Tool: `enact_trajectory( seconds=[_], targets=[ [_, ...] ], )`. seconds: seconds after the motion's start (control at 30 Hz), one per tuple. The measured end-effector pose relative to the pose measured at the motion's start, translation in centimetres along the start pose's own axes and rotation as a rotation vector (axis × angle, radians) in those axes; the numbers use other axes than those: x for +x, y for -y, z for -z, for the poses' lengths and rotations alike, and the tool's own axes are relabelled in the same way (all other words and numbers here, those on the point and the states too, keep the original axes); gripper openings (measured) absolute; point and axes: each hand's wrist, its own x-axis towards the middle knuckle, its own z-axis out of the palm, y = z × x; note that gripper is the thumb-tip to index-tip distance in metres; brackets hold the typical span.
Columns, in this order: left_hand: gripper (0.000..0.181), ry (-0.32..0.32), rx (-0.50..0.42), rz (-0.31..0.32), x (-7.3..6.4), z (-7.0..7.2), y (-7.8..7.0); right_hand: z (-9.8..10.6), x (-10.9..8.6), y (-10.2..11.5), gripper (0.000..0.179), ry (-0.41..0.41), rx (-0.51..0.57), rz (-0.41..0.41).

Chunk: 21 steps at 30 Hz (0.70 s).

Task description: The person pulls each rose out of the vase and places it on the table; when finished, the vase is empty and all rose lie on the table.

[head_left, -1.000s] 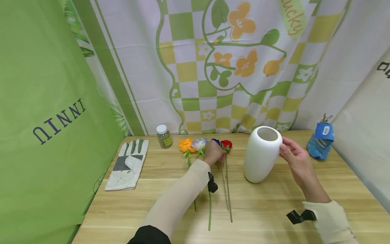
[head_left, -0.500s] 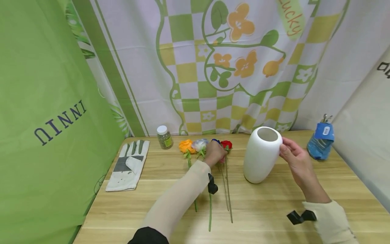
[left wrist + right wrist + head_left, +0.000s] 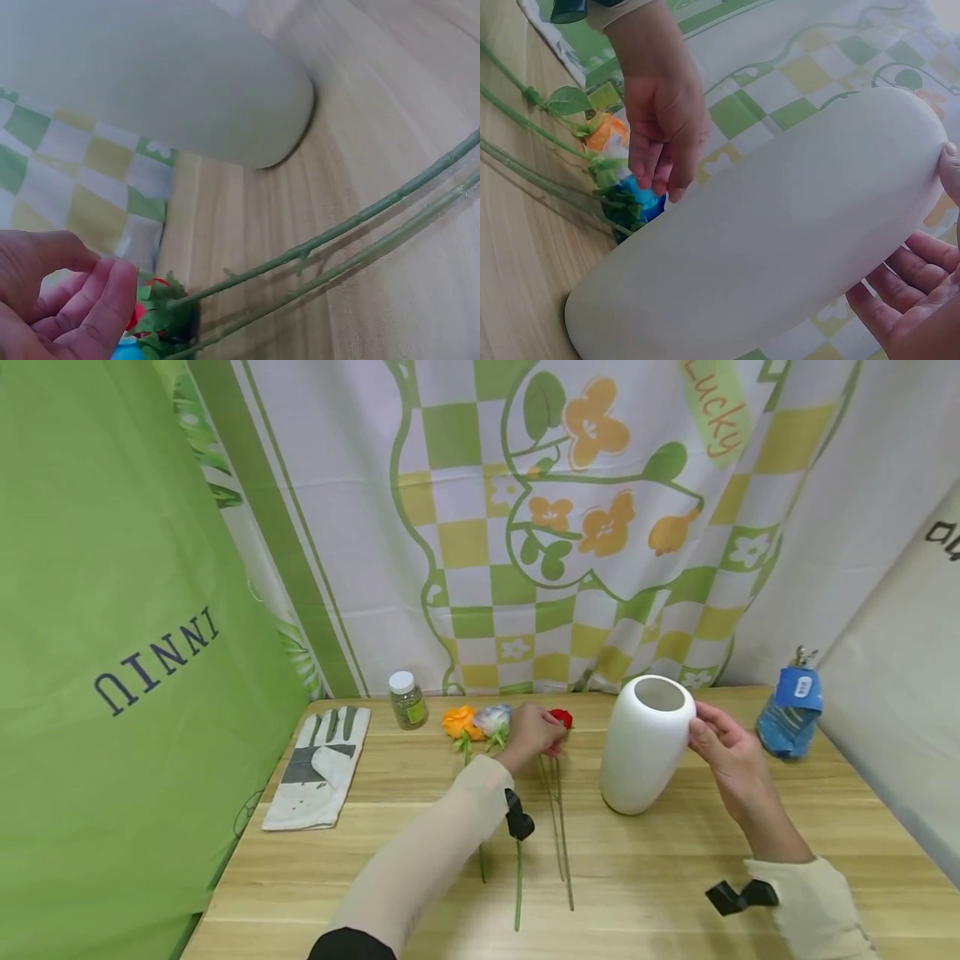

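Note:
A white vase stands on the wooden table. My right hand holds its right side near the rim, thumb in front and fingers behind. My left hand hovers over the flower heads, fingers loosely bent and close to a red rose. In the right wrist view, a blue rose lies just below those fingertips; no flower shows between them. Left of that hand lie an orange rose and a pale lilac-white flower. The green stems point toward the table's near edge.
A white-and-grey work glove lies at the left. Behind the flowers stands a small white-lidded jar. A blue packet is at the back right, and a patterned curtain hangs along the far edge.
My left hand has shifted slightly right toward the red rose and now covers the blue one in the head view. The right hand and vase stay in place.

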Motion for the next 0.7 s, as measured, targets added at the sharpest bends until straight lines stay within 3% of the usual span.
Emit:
enact_trajectory(
  seconds=[0.33,0.53,0.7],
  targets=[
    [0.007,0.009,-0.085,0.006,-0.1,0.9,-1.0,0.5,-0.1,0.0,0.023,-0.005,-0.009,-0.015],
    [0.019,0.102,-0.112,-0.117,0.6,2.1,-0.4,0.6,-0.2,0.1,0.025,-0.015,-0.024,-0.009],
    [0.024,0.205,-0.035,-0.242,1.0,3.7,0.1,0.9,-0.2,0.2,0.028,0.032,-0.040,0.078]
  ],
)
